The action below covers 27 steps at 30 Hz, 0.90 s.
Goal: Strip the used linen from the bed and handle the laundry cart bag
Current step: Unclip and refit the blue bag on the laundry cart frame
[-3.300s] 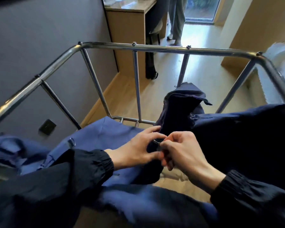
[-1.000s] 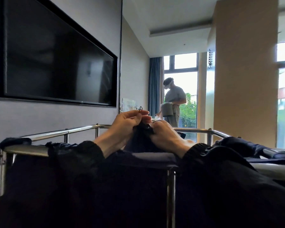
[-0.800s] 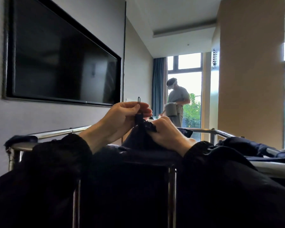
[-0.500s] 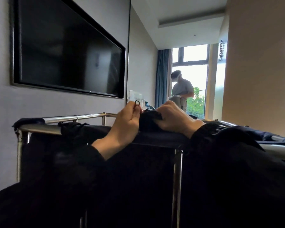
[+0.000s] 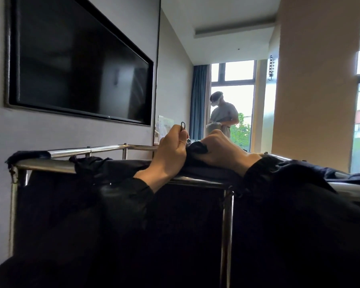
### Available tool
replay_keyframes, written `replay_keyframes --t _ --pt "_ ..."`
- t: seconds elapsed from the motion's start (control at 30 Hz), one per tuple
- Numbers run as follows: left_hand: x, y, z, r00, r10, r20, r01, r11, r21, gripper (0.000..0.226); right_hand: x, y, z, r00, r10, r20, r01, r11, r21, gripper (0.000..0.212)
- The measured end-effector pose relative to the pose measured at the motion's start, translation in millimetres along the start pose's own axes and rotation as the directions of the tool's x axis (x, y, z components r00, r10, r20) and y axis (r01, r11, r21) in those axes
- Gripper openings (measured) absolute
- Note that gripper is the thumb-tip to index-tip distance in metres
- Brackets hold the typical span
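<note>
Viewpoint: low, just behind the cart (image 5: 50, 164), looking along its top rails into the room.
Cart: chrome tube frame. The near top rail runs left to right across the view, an upright post stands below it right of centre, and a second rail runs parallel behind.
Bag (image 5: 187, 221): dark navy cloth hanging inside the frame. Its upper hem is folded over the near rail, so its long edge follows the rail from left to right, with the body hanging straight down.
Left hand (image 5: 170, 152): raised over the near rail, with the thumb and fingertips pinched on a hook (image 5: 183, 125).
Hook: small dark metal loop with its long axis upright. The rounded end points up and stands clear above the fingertips; its lower end is hidden in the pinch.
Right hand (image 5: 222, 151): knuckles up, just beside the left hand, with the fingers curled round a bunched fold of the bag's hem, which rises a little above the rail.
Sleeves (image 5: 123, 202): black, gathered at the cuffs — both forearms cross the near rail.
TV (image 5: 81, 65): dark screen on the grey wall, upper left.
Background: a person (image 5: 223, 115) stands at a bright window (image 5: 233, 100), with a blue curtain (image 5: 197, 100) on its left.
</note>
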<state>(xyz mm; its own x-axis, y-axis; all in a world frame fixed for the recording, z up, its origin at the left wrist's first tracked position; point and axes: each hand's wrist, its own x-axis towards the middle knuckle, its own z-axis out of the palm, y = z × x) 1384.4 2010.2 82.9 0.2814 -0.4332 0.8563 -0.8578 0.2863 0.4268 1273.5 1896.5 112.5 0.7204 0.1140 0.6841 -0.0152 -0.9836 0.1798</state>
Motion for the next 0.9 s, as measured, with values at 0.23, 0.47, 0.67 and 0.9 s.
replay_keyframes --t 0.23,0.47,0.67,0.9 --pt "0 1 0 0.999 0.024 0.040 -0.026 0.998 0.060 0.019 6 -3 -2 0.985 0.130 0.114 -0.128 0.991 -0.022 0.043" --pt "1 -1 0 0.999 0.020 0.026 -0.023 0.993 0.115 0.012 5 3 1 0.939 0.275 0.207 -0.314 0.931 0.187 0.037" --pt "2 -3 2 0.999 0.020 0.042 -0.026 0.988 0.152 0.010 -10 15 1 0.888 0.259 0.379 -0.410 0.821 0.398 0.027" --pt "0 -5 3 0.993 0.109 0.052 -0.113 0.991 0.071 0.013 -18 8 -3 0.936 0.302 0.182 -0.352 0.840 0.414 0.020"
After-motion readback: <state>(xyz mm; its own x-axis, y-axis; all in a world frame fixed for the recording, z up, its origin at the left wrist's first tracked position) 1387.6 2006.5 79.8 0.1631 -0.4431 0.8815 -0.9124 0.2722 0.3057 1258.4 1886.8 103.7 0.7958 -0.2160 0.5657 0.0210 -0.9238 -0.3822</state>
